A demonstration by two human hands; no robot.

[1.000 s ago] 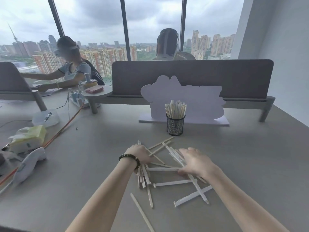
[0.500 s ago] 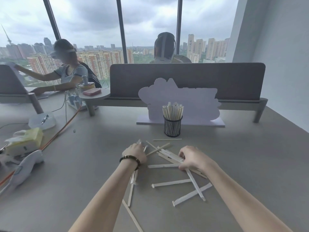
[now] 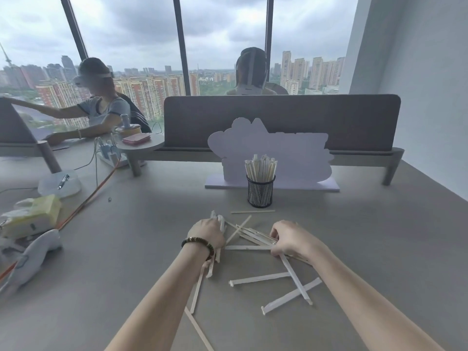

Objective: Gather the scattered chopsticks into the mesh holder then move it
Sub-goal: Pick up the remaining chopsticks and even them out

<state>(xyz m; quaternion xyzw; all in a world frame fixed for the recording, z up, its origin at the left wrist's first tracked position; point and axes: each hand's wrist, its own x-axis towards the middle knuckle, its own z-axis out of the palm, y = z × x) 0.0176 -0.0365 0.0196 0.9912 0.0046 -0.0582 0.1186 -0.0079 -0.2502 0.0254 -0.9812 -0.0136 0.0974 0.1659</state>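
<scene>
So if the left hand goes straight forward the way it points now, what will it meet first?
Probably the mesh holder. The left hand, gripping a bundle of chopsticks, points up-table and slightly right. Only bare table lies close ahead, though one single chopstick may cross that line first; depth is unclear.

Left hand (image 3: 208, 234) bunched more chopsticks (image 3: 249, 234), right hand (image 3: 291, 240) gathering

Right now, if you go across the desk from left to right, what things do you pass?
White toy → tissue pack → left hand → mesh holder → right hand
</scene>
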